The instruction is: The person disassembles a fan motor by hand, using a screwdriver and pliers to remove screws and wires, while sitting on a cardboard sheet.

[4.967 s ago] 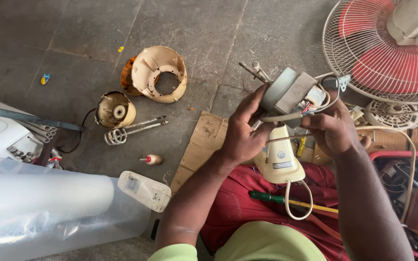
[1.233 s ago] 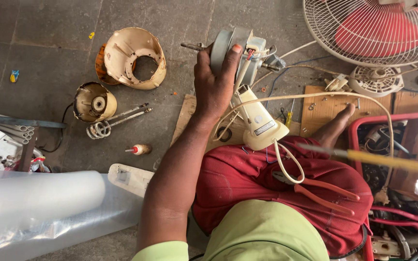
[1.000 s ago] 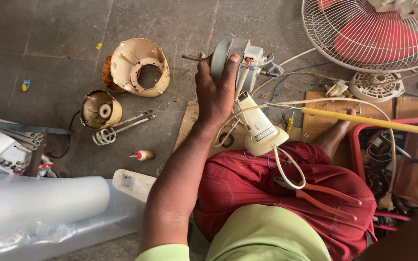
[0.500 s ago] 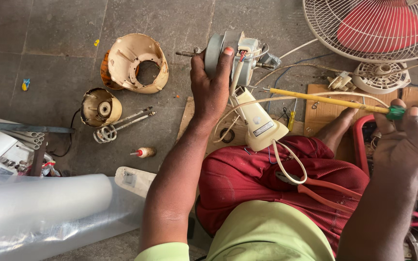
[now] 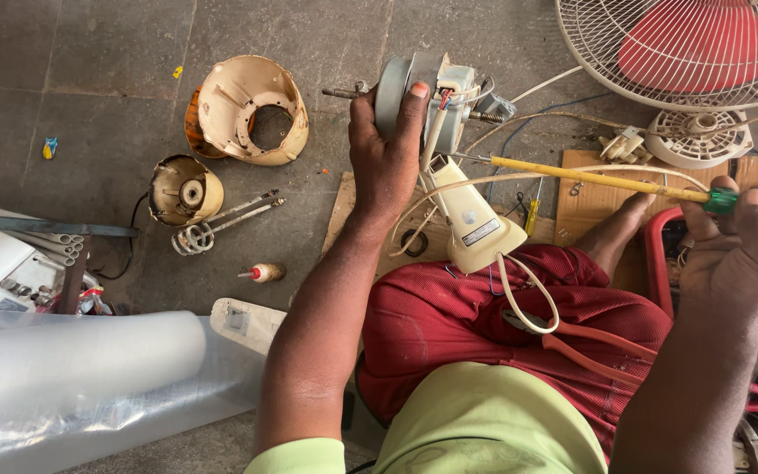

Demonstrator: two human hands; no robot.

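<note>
Holding the fan motor (image 5: 423,88) over the floor, your left hand (image 5: 385,154) has its fingers clenched round it. Head view: motor already out of its beige housing (image 5: 247,110), which lies apart; screws apparently still to work. Right hand (image 5: 739,254) grips the screwdriver (image 5: 625,183), tip now nearer the motor than half a second ago.

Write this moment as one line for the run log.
left hand: grips fan motor | right hand: holds screwdriver, tip near motor | cream housing: on lap
</note>
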